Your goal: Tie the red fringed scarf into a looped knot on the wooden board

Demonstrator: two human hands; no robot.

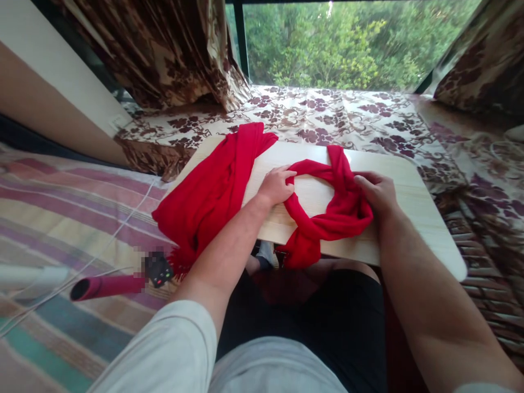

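A long red scarf (213,191) lies across a pale wooden lap table (405,180). Its wide part drapes off the table's left side, and a narrower part forms a loop at the table's middle. My left hand (276,185) rests on the loop's left side, fingers curled onto the fabric. My right hand (376,192) grips the loop's right side, fingers closed over the cloth. One scarf end hangs down over the table's near edge towards my lap.
A striped bedspread (61,218) lies to the left, with a red tube-shaped object (106,286) and a small black device (158,268) on it. A floral brown-and-cream cover (327,114) and curtains (172,54) are beyond the table, below a window.
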